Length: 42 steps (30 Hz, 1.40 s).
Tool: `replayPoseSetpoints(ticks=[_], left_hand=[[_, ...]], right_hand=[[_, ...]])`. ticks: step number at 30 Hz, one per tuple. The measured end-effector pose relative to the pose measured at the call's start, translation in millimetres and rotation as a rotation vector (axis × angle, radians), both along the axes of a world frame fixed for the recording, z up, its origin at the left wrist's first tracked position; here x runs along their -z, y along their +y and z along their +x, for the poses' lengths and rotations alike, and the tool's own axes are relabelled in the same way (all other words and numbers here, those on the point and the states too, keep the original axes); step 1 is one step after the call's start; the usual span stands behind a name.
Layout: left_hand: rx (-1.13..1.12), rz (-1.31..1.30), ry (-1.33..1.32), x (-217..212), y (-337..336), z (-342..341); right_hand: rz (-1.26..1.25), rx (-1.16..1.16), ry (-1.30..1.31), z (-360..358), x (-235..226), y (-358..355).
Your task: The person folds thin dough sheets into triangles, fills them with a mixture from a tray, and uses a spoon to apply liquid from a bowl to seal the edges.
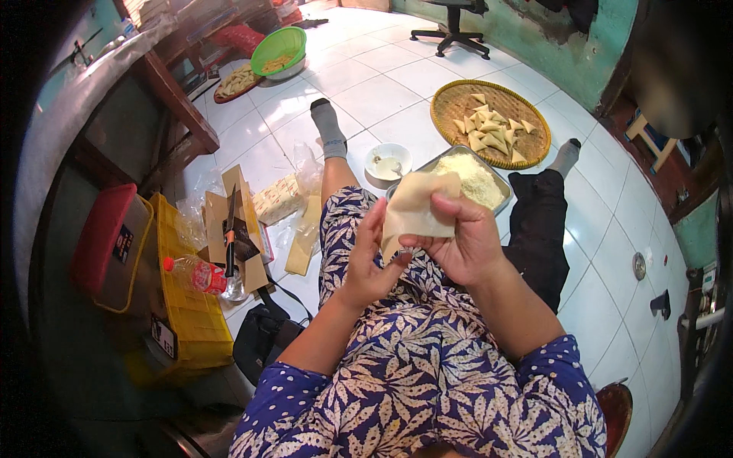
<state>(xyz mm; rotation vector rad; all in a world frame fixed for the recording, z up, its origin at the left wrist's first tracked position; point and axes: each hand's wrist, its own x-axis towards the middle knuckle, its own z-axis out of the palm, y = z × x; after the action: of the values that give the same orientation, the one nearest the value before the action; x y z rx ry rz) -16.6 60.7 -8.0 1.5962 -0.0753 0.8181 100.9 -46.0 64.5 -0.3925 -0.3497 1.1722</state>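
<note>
A thin, pale, square pastry wrapper (416,206) is held up over my lap, its upper right corner bent over. My right hand (472,240) pinches its right side between thumb and fingers. At the wrapper's left edge is my left hand (370,259), fingers stretched upward and thumb apart; whether the fingertips touch the wrapper I cannot tell. Just beyond, between my legs, a metal tray (504,200) holds a heap of pale yellow shredded filling (472,177). Beside it stands a white bowl (372,169) with a spoon and some whitish stuff in it.
A round woven tray (447,126) carries several folded pastry triangles (492,131). On my left are a yellow crate (191,313), a plastic bottle (197,276), an orange-handled knife (230,248) on an open carton, wrapper packs (277,200) and a black bag (263,336). A green basin (267,47) stands farther off.
</note>
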Motion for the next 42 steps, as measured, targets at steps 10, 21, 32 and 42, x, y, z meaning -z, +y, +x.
replayPoseSetpoints(ticks=[10, 21, 32, 42], left_hand=[[0.384, -0.867, 0.563, 39.4, -27.7, 3.8], [0.199, -0.186, 0.399, 50.5, -23.6, 11.7], [0.535, -0.352, 0.143, -50.1, -18.8, 21.5], [0.458, -0.828, 0.026, -28.5, -46.5, 28.1]], right_hand=[[0.021, 0.393, 0.016, 36.6, -4.5, -32.5], [-0.113, 0.340, -0.044, 26.7, 19.5, -45.7], [-0.095, 0.272, -0.093, 0.9, 0.4, -47.5], [-0.187, 0.310, -0.188, 8.2, 18.0, -49.5]])
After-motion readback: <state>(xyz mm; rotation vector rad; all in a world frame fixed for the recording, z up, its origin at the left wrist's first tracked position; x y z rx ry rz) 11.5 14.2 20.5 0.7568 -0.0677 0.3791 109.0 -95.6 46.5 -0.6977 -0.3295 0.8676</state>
